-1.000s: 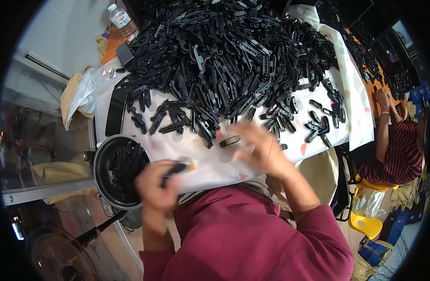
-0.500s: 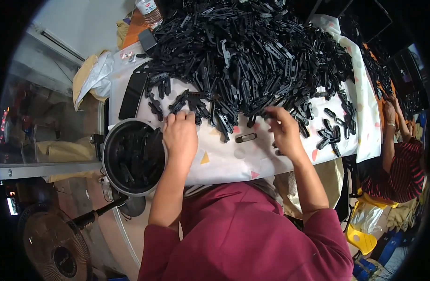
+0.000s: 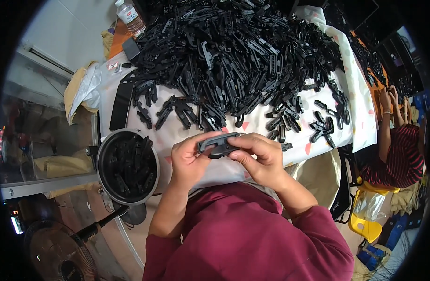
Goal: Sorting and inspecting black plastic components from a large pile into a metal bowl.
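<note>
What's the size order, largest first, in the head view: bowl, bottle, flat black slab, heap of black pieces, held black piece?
1. Heap of black pieces
2. Bowl
3. Flat black slab
4. Bottle and held black piece: too alike to rank, the held one seeming nearer the camera.

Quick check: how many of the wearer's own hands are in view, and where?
2: the left hand grips the left end of the dark piece; the right hand holds its right end. Parts of either may be hidden behind it.
</note>
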A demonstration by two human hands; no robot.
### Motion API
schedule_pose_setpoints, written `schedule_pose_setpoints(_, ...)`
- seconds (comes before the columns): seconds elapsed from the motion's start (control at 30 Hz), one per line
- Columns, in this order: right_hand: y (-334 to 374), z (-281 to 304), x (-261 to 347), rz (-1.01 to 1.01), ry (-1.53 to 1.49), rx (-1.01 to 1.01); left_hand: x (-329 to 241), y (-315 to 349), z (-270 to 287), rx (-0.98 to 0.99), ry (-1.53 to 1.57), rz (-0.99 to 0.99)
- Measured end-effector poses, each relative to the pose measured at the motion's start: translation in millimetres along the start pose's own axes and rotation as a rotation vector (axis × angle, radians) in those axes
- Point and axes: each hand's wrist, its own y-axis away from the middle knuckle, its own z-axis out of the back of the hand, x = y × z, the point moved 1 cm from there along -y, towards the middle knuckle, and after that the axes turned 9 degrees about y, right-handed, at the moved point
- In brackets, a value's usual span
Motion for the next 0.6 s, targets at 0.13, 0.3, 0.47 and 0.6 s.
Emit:
schedule_pose_setpoints(0.13,7,-1,2,0.076,0.094,-0.058,-10,-1,-1,0.115,-0.326,-0.106)
schedule_pose_setpoints(0.3,11,-4,0,0.189,0.285,-0.076,-7,1,-4,0.133,-0.294,-0.251)
schedule_pose_setpoints(0.47,20,-13,-11,0.036,0.385,0.051,4,18,8,0.15,-0.286,0.119)
schedule_pose_setpoints(0.6,17,6,-31,0.144,0.499,0.158,32,30,11,-0.078,0.098,0.237)
